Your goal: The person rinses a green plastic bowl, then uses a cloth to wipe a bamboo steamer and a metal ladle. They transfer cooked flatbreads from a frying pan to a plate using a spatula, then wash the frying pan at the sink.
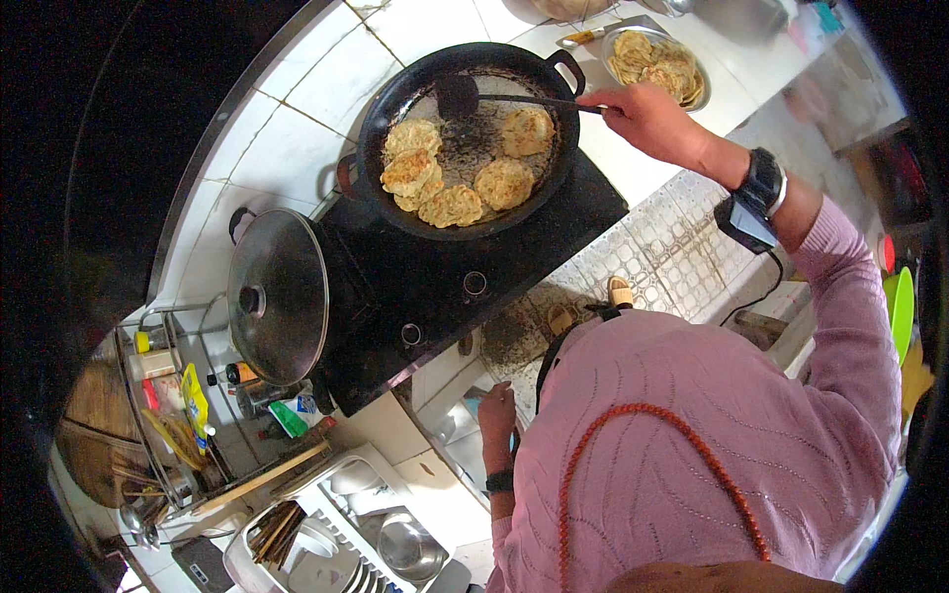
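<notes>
My right hand [652, 122] grips the long handle of a black spatula [457, 96], its head inside a large black two-handled wok [474, 144]. The blade lies near the wok's far side, apart from the browned pancakes. On the left, pancakes [411, 174] overlap; another browned pancake [504, 183] lies at the near right and one more [528, 131] beside the right wall. The wok stands on a black glass cooktop [445, 270]. My left hand [497, 416] hangs low beside my body, past the counter's front edge, fingers loosely curled with nothing visible in them.
A metal plate [706, 87] of cooked pancakes and a knife [582, 37] lie beyond my right hand. A glass lid [280, 296] leans left of the cooktop, near a wire rack [174, 508] of condiments. A white dish drainer [378, 461] holds bowls and chopsticks.
</notes>
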Demonstrator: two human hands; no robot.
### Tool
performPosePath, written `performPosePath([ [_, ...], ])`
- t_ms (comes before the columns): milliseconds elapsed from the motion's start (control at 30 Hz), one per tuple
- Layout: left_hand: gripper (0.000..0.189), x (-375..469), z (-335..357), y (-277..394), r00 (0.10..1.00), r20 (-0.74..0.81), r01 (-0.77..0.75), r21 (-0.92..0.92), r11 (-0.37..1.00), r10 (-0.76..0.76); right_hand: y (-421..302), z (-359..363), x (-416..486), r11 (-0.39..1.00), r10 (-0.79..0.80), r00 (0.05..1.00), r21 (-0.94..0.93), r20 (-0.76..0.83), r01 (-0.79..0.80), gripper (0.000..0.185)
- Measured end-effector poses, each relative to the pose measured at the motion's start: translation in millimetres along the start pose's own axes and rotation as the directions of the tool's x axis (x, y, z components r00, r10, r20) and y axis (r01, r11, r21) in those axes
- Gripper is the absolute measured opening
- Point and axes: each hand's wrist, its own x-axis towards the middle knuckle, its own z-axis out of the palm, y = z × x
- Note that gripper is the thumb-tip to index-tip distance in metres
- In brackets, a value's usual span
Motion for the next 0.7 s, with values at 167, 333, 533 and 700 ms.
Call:
performPosePath([
  [167,0.028,-6,3,-6,1.0,0.007,-0.005,-0.078,0.997,0.005,5,18,34,0.967,-0.188,0.982,0.171,-0.01,0.187,0.032],
  [333,0.025,-19,3,-12,0.998,-0.063,-0.002,-0.061,0.998,-0.001,34,-18,45,0.877,0.042,0.911,0.422,0.41,-0.23,0.037],
  [533,0.026,-29,10,-22,0.999,0.015,-0.043,-0.055,0.998,0.044,40,-12,51,0.934,-0.357,0.927,0.048,0.115,0.354,0.036],
  [700,0.027,-22,11,-26,0.995,-0.007,-0.097,0.006,0.995,0.097,28,-2,50,0.962,-0.218,0.951,0.213,0.221,0.172,0.034],
])
